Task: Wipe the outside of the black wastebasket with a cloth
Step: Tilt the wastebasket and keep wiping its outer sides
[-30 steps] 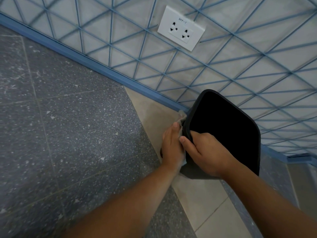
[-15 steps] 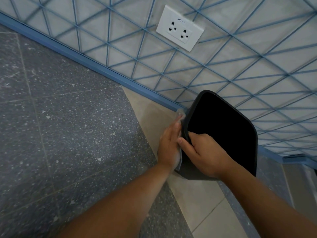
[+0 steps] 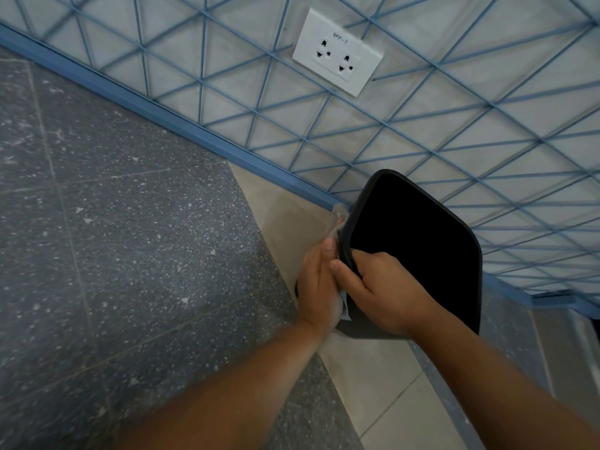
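A: Entry, head view. Where does your black plastic wastebasket (image 3: 418, 248) with the rounded-square rim sit?

B: On the floor, right of centre, at the foot of the far wall, its dark mouth tilted toward you. Its base meets the pale beige floor tile (image 3: 367, 375); the speckled grey terrazzo floor (image 3: 130, 254) spreads out to the left.

A: Your right hand (image 3: 380, 290)?

B: It grips the near-left rim. The thumb lies along the outside and the fingers curl over the edge into the opening, so it is closed round the rim.

A: Your left hand (image 3: 319, 287)?

B: It lies flat against the basket's left outer wall, fingers straight and together, pointing toward the wall. It presses the thin pale cloth (image 3: 339, 216) onto that side. A corner of the cloth pokes out past the fingertips, by the rim; another edge shows beneath the palm.

A: Surroundings?

B: The far wall is light grey with blue lattice lines (image 3: 227, 69), edged by a blue baseboard (image 3: 162, 115). A white double wall socket (image 3: 337, 51) sits up and left of the basket, well apart from it.
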### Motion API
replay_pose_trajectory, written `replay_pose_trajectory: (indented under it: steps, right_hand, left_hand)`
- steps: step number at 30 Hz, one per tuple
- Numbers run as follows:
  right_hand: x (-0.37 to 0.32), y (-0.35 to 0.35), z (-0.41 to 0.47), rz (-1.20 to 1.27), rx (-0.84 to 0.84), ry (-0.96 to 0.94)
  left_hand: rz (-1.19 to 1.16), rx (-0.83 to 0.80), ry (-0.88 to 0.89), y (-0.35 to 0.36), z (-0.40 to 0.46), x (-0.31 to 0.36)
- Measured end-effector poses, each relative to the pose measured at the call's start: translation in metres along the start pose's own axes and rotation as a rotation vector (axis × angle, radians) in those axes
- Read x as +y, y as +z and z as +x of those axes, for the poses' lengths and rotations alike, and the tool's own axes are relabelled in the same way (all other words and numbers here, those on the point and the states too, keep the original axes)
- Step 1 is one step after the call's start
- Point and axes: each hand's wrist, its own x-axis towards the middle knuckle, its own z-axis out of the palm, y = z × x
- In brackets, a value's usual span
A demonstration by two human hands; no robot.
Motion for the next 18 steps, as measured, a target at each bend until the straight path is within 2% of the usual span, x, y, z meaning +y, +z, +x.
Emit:
replay_pose_trajectory:
  steps: [4,9,13,18]
  right_hand:
    - [0.0,-0.003,0.0,0.005,0.023,0.022]
    - [-0.003,-0.001,-0.001,-0.007,-0.018,0.006]
    - [-0.002,-0.003,-0.001,0.002,0.004,0.022]
    - [-0.002,-0.001,-0.001,0.017,-0.001,0.004]
  left_hand:
    - [-0.082,-0.023,-0.115,-0.001,0.016,0.005]
    - [-0.104,0.008,-0.074,-0.002,0.0,0.001]
    - [-0.107,0.069,-0.156,-0.001,0.016,-0.001]
    - [-0.09,0.046,-0.027,0.0,0.004,-0.006]
